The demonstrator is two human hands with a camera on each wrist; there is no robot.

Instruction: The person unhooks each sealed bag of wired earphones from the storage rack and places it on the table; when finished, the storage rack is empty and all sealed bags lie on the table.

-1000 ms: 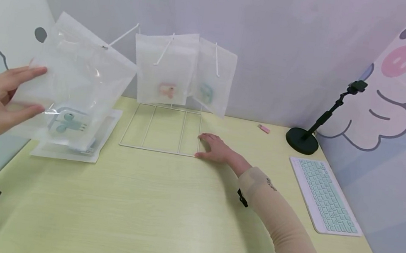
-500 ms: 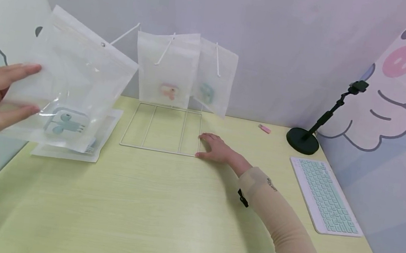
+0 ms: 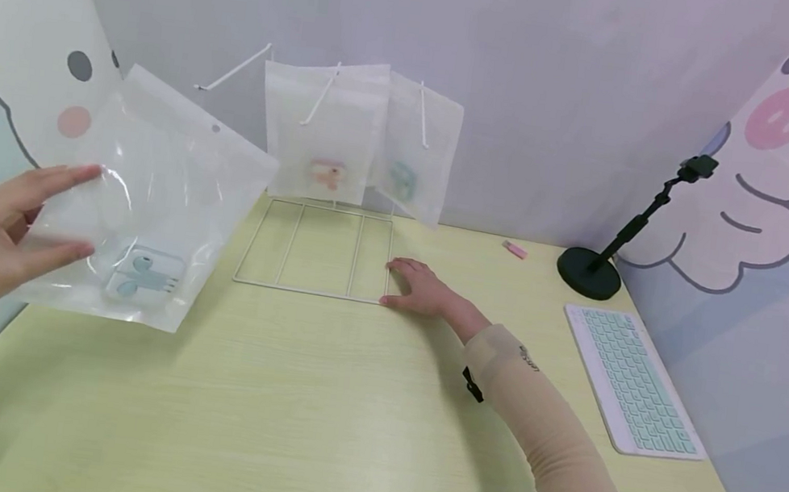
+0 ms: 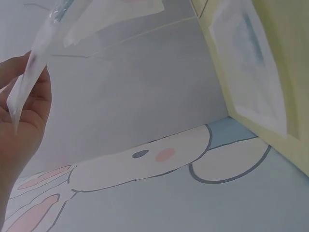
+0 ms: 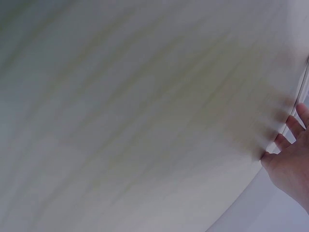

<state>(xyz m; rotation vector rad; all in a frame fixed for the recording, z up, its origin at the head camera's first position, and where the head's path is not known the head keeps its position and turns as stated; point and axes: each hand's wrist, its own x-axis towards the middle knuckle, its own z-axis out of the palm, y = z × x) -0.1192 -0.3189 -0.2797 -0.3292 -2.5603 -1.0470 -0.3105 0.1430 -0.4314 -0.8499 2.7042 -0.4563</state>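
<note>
In the head view my left hand [image 3: 16, 231] pinches the left edge of a clear, white-backed zip bag [image 3: 177, 164] between thumb and fingers. Wired earphones in a clear case [image 3: 146, 274] show through its lower part. The bag hangs tilted, its punched hole below and apart from the tip of the left hook [image 3: 232, 69] of a white wire display rack [image 3: 309, 294]. With slightly bent fingers, my right hand [image 3: 422, 290] rests on the right side of the rack's base. In the left wrist view another bag [image 4: 251, 63] lies on the table; the held bag hides it from the head view.
White bags hang on the rack's middle hook [image 3: 320, 128] and right hook [image 3: 420, 151]. A small pink object [image 3: 514, 250], a black stand [image 3: 588, 274] and a keyboard [image 3: 631, 382] stand or lie to the right. Printed walls enclose the table [image 3: 317, 416].
My left hand first shifts slightly left, then moves down and right with the bag. The bag's hole, earlier at the left hook's tip, is now off it. The right hand stays put.
</note>
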